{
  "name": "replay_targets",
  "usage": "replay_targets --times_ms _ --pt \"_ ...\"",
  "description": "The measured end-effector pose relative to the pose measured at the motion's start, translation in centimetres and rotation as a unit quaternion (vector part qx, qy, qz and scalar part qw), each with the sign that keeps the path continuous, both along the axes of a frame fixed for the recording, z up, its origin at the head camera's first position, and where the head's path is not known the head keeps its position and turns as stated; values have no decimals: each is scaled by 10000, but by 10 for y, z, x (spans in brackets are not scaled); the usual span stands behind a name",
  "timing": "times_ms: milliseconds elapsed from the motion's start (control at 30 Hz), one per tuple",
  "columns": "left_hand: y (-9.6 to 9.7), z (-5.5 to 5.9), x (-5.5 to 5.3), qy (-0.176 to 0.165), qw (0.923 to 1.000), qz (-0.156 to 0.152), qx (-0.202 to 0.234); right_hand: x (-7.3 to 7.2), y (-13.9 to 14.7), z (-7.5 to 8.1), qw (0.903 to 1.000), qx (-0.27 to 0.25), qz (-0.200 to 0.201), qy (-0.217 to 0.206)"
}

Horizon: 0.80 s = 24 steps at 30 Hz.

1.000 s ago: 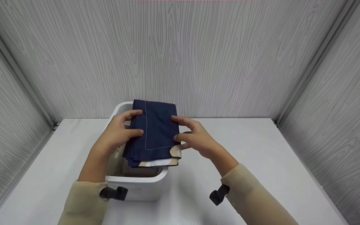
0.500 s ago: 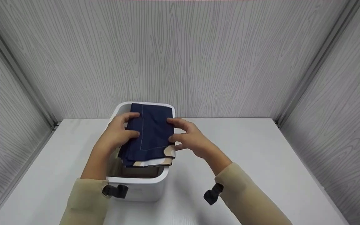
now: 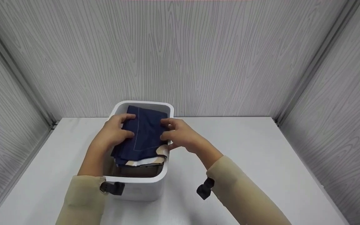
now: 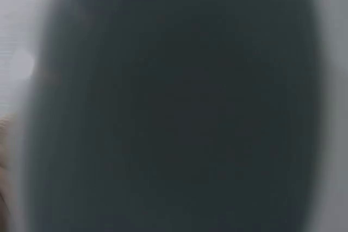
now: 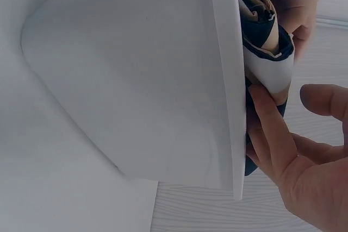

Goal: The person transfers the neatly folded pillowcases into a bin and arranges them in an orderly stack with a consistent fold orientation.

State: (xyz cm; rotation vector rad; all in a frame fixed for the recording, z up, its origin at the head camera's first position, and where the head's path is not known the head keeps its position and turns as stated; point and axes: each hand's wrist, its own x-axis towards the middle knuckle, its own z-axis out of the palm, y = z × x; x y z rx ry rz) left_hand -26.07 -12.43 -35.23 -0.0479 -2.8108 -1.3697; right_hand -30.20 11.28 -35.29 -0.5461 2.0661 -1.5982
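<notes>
A folded navy cloth [image 3: 148,131] lies tilted at the mouth of a white plastic bin [image 3: 137,180]. It has a thin pale line, with beige and white patches along its near edge. My left hand [image 3: 114,130] grips its left side, thumb and fingertips on top. On the opposite side my right hand [image 3: 180,133] holds the right edge, just inside the bin's rim. From the right wrist, the cloth's rolled layers [image 5: 266,52] show above the rim, with the right fingers [image 5: 272,126] against them. A dark blurred shape [image 4: 179,107] fills most of the left wrist view.
The bin stands on a white tabletop [image 3: 230,150], toward its left side. Grey wood-grain panels [image 3: 180,56] rise at the back and both sides. Something brownish [image 3: 136,172] shows inside the bin under the cloth. Each sleeve carries a black wrist mount [image 3: 205,188].
Both hands have moved left and lower with the cloth, from overlapping the bin's right rim to within its opening. The bin's far rim now shows fully behind the cloth.
</notes>
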Motion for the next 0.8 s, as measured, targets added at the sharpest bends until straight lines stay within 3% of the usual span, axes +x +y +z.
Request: replay_targets --times_ms 333,533,633,733,800 --pt "-2 1 2 -28 9989 228 -398 1 -11 1 9976 525 177 424" --pt "-1 1 1 168 9982 255 -518 1 -11 3 9958 633 292 600" --pt "-1 1 1 177 9968 310 -714 3 -9 7 9872 1015 450 1141" --pt "0 0 2 257 9936 383 -1030 5 -4 12 9721 1440 496 1784" --pt "1 0 3 378 9910 456 -1201 5 1 14 9675 1521 428 1975"
